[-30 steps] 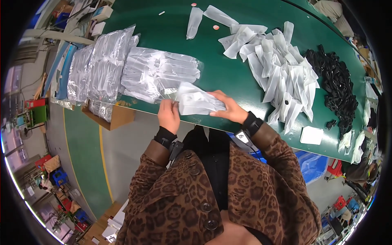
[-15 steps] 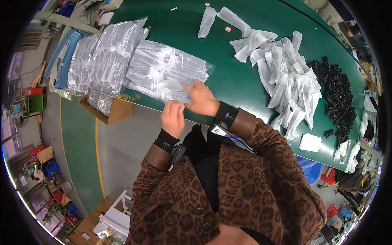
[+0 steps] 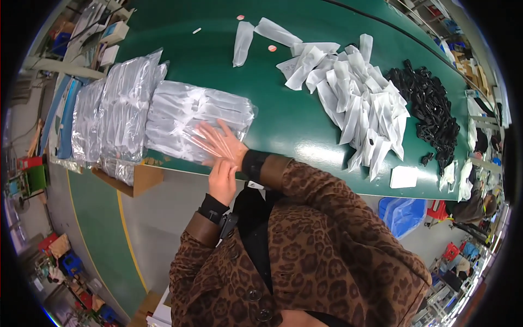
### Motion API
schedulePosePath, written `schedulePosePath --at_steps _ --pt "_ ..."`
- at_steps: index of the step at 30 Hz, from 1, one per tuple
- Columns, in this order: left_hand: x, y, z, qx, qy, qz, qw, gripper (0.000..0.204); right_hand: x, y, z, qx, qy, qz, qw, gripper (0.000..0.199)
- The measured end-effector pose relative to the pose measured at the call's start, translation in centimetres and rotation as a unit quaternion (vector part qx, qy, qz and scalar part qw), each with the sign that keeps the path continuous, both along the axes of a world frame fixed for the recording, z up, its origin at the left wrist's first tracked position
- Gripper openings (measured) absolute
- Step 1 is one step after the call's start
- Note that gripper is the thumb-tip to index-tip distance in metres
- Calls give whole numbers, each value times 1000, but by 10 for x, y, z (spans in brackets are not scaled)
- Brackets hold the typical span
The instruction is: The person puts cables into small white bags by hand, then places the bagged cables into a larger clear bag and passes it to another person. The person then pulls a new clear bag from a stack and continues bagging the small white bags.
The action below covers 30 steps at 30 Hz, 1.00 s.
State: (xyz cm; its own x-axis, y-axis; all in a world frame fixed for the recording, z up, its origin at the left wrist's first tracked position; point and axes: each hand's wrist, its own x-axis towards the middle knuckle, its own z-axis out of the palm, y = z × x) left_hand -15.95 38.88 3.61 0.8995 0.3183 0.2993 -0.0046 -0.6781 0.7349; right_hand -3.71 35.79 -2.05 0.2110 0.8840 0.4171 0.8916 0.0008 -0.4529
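A clear plastic bag (image 3: 190, 103) packed with white sleeves lies flat near the table's front edge. Over its near side, my right hand (image 3: 227, 146) is spread open, its fingers fanned out beneath clear film, apparently within the bag's mouth. Just below, my left hand (image 3: 222, 182) is closed in a pinch on the bag's near edge, close to my right wrist. What lies exactly between the left fingertips is too small to make out.
More filled clear bags (image 3: 125, 103) stand to the left, above a cardboard box (image 3: 147, 180). Loose white sleeves (image 3: 354, 103) are heaped on the green table (image 3: 283, 125) at right, beside a pile of black cables (image 3: 436, 114). White cards (image 3: 403, 177) lie near the front edge.
My right hand has gone from bent fingers on the bag to a wide spread under the film. My left hand keeps its pinch at the near edge. The whole view has shifted.
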Motion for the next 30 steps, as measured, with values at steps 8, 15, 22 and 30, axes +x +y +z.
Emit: schedulePosePath --at_steps 8,15,22,30 --pt "-6 11 4 -55 75 13 996 12 85 -108 9 -24 34 -156 987 42" --pt "14 1 10 -79 84 -117 986 17 241 -102 24 -114 -125 -514 841 49" --pt "37 -4 12 -48 91 -182 978 18 187 -140 -2 -75 10 -200 977 52" --pt "65 -17 3 -57 134 -187 971 20 104 -207 65 -27 11 -268 963 51"
